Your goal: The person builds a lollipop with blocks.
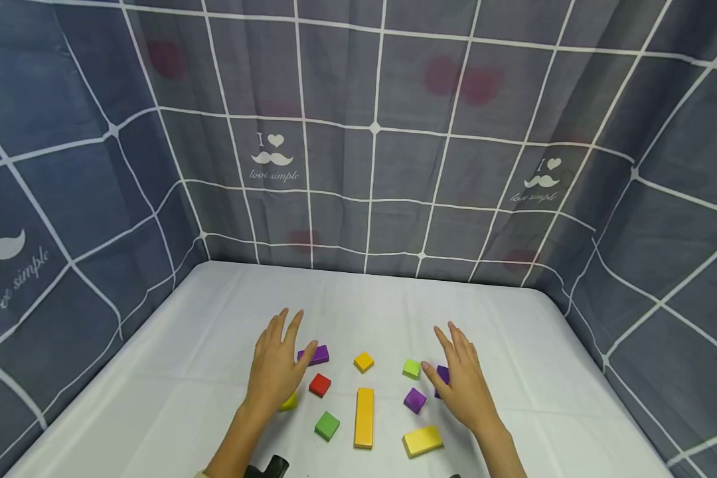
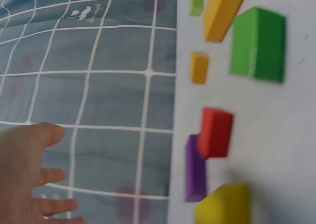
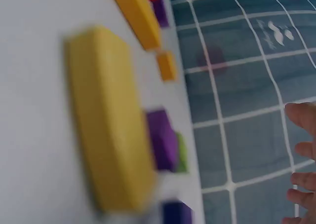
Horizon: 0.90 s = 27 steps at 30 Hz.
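My left hand (image 1: 275, 368) hovers with spread fingers above the left blocks, holding nothing. Near it are a purple block (image 1: 319, 356), a red block (image 1: 319, 385) and a yellow block (image 1: 289, 402) that the hand partly covers. My right hand (image 1: 463, 382), fingers also spread and grasping nothing, hangs by a dark purple block (image 1: 442, 375) that it partly hides. Beside it lie a lime block (image 1: 411, 368), a purple block (image 1: 415, 400) and a larger yellow block (image 1: 422, 441). Between the hands are a small orange block (image 1: 363, 362), a long orange block (image 1: 364, 418) and a green block (image 1: 326, 425).
A white cloth covers the table (image 1: 173, 372). Dark grey curtains (image 1: 340, 159) with white grid lines stand behind it and along both sides. A black object (image 1: 275, 467) shows at the bottom edge by the left forearm.
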Available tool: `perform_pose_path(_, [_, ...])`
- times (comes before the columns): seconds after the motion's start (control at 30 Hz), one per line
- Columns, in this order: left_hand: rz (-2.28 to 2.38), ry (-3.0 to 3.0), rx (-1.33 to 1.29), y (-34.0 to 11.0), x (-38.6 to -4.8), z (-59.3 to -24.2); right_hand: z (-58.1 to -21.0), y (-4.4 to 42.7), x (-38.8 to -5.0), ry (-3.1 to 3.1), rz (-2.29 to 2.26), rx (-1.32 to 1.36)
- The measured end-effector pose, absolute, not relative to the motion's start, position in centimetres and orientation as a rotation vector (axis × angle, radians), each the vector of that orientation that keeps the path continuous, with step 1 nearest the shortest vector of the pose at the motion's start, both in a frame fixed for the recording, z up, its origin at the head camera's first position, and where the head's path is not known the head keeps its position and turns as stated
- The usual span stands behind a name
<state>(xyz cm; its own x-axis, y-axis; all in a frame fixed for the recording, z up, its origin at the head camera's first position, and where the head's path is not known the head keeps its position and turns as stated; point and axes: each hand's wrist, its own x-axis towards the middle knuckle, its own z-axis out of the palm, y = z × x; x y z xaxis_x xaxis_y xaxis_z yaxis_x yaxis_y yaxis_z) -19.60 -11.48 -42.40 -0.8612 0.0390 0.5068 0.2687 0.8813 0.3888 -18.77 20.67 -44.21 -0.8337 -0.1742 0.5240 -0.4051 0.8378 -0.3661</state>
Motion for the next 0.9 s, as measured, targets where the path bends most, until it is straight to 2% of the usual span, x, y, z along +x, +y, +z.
perform_pose_path(0.37, [-0.915,-2.495,-0.246,-8.7,-20.5,-45.5,-47.3,16.5,-17.7,-2.535,0.866,0.477])
perform_pose_path(0.9, [-1.026,-2.486,-0.42,-5.2,-21.8,-48.2,-49.1,13.7,-16.8,-2.515,1.035,0.528])
